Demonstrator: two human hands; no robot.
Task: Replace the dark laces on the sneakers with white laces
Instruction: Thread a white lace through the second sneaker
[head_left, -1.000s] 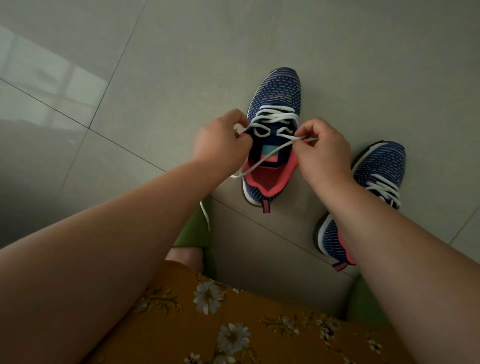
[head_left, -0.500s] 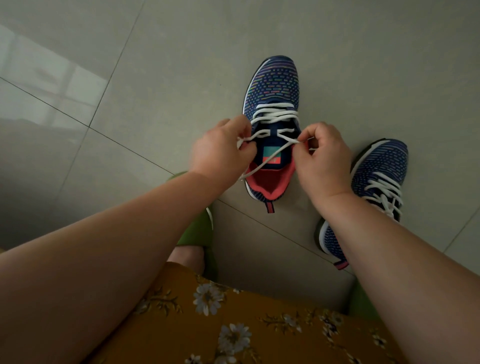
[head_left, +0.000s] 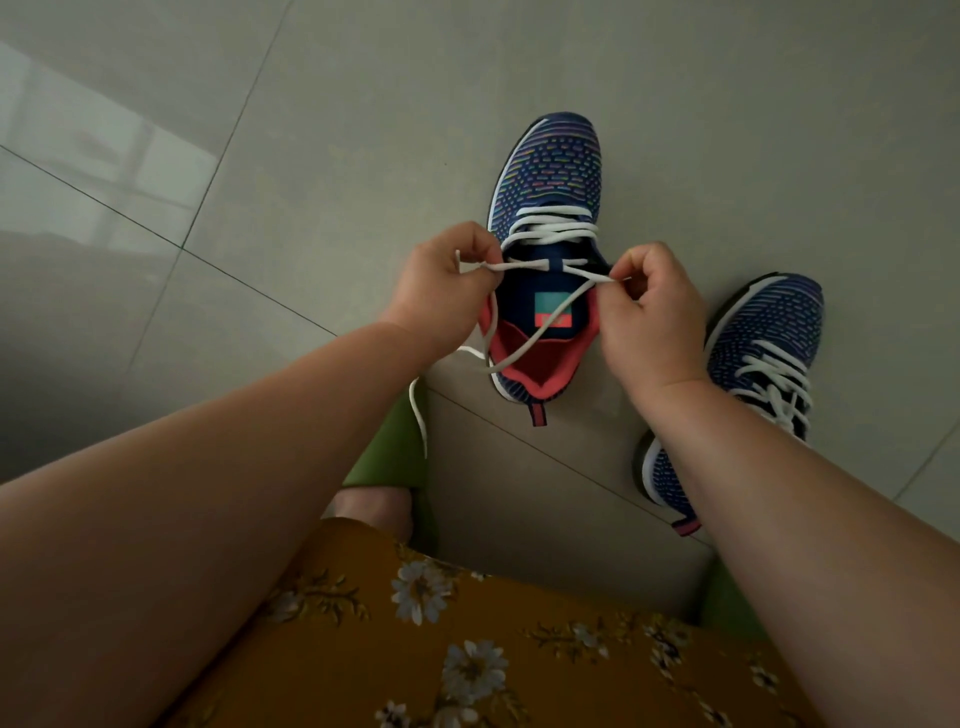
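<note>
Now both hands have drawn apart: left hand (head_left: 441, 291) and right hand (head_left: 649, 317) each pinch the white lace (head_left: 524, 266), tightening the sneaker (head_left: 550, 260) at twelve o'clock.

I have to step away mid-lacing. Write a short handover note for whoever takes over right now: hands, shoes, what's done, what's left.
Left hand pinches one end of the white lace; right hand pinches the other at the top eyelets.
Near sneaker stands on the tiled floor, white lace threaded up to the tongue, the loose tail trailing across the opening to the floor.
Second sneaker, at the right, already carries white laces.
No dark laces in view.
Left: finish the top eyelets, even the ends, tie.
</note>
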